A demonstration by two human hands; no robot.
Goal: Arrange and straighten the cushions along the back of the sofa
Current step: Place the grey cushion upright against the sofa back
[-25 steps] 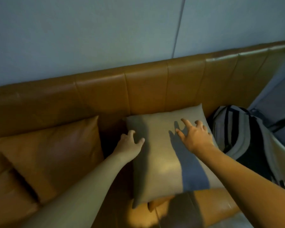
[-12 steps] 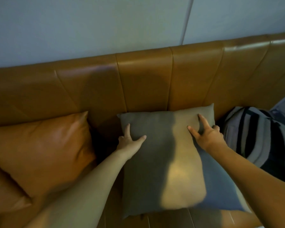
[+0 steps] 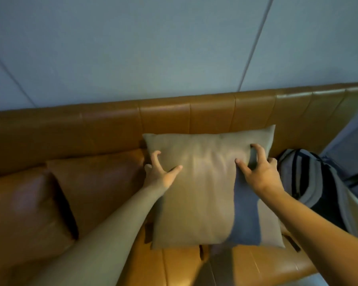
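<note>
A grey-beige square cushion (image 3: 203, 188) leans against the back of the tan leather sofa (image 3: 116, 129). My left hand (image 3: 160, 172) grips its upper left edge, thumb on the front face and fingers curled round the side. My right hand (image 3: 256, 170) grips its upper right part, with the fingers digging into the fabric. To the left, a tan leather cushion (image 3: 99, 186) leans against the sofa back, and another tan cushion (image 3: 23, 213) overlaps it further left.
A grey backpack with dark stripes (image 3: 316, 188) lies on the seat right beside the grey cushion. A pale blue wall (image 3: 153, 48) rises behind the sofa. The sofa's front seat edge (image 3: 246, 271) runs below the cushion.
Both hands went from resting on the cushion's face to gripping its upper sides. The cushion now stands straighter and higher against the sofa back.
</note>
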